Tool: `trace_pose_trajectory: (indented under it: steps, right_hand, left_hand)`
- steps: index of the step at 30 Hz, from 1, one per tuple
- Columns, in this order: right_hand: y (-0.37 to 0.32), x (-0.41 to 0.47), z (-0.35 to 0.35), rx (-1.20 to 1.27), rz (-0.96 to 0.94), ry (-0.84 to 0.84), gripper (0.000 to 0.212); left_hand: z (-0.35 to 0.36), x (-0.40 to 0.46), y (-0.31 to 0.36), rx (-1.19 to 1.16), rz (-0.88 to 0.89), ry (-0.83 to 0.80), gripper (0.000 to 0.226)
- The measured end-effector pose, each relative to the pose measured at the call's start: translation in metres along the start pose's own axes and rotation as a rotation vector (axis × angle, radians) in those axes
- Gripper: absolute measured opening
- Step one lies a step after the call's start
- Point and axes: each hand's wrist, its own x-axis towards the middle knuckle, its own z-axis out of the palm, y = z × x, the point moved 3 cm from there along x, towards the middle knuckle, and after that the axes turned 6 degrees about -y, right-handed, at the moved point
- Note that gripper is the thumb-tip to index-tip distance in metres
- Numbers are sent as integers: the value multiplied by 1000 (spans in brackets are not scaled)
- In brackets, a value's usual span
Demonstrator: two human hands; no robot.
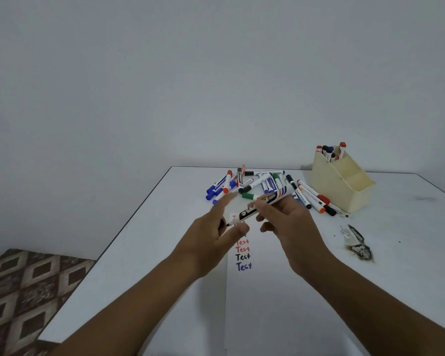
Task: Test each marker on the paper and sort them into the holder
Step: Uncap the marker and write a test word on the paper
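1. Holding the marker [258, 208] above the paper [267, 291], the right hand [290, 227] pinched its barrel; the left hand [216, 235] gripped its capped end.
2. Light, stiff and slick, it seemed best held mid-barrel.

Both forearms reaching forward, left hand [216, 233] with fingers extended, thumb curled in, right hand [287, 222] with fingers curled, hands close together

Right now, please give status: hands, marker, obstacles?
Both hands, left hand and right hand, hold marker above paper. Holder partly filled. Loose marker pile ahead.
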Motion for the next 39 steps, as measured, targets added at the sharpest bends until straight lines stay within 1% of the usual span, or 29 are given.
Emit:
trace_pose_trajectory:
  steps: [1, 2, 3, 5, 6, 7, 9, 11, 12, 14, 17, 20, 26, 30, 36, 39]
  right_hand:
    - [-3, 1, -4, 10, -11, -3, 15]
    - [-4, 3, -9, -42, -37, -5, 16]
    - [-6, 6, -14, -161, -79, -12, 14]
    - [-7, 10, -22, -525, -218, -67, 8]
    - [-7, 12, -25, -698, -297, -105, 9]
    - [-5, 12, -28, -855, -378, -139, 15]
    - [-3, 13, -31, -1154, -578, -178, 32]
    - [-6, 11, -31, -1343, -751, -199, 32]
    - [-9, 9, -31, -1389, -791, -213, 30]
    - [-14, 8, -28, -1453, -854, -227, 27]
    - [-16, 5, -23, -1526, -935, -235, 28]
    - [-21, 2, -18, -1555, -959, -196, 35]
    - [-12, 2, -11, -1650, -836, -286, 51]
    - [-6, 2, -9, -1630, -791, -306, 60]
    - [-1, -2, -4, -1621, -764, -296, 58]
    - [-6, -5, -2, -1613, -835, -287, 53]
  left_hand:
    - [1, -1, -3, -15, -28, 5, 58]
    - [1, -3, -6, -10, -45, 24, 53]
    - [0, -4, -8, 14, -52, 45, 46]
    - [-4, -5, -14, 36, -72, 57, 31]
    - [-7, -6, -17, 21, -83, 51, 27]
    - [-10, -7, -19, 17, -83, 49, 27]
    - [-15, -9, -20, 35, -26, 90, 32]
    - [-19, -11, -20, 47, 27, 141, 36]
    - [-20, -12, -19, 51, 44, 160, 38]
    - [-21, -14, -15, 57, 69, 172, 42]
    - [-19, -17, -8, 75, 52, 129, 50]
    - [-16, -19, -4, 83, 47, 107, 36]
    - [-10, -21, -1, 58, 21, 58, 38]
    - [-6, -23, 0, 74, 28, 29, 43]
    - [-1, -20, -4, 45, 22, -16, 46]
    - [8, -23, -8, -32, 3, -4, 43]
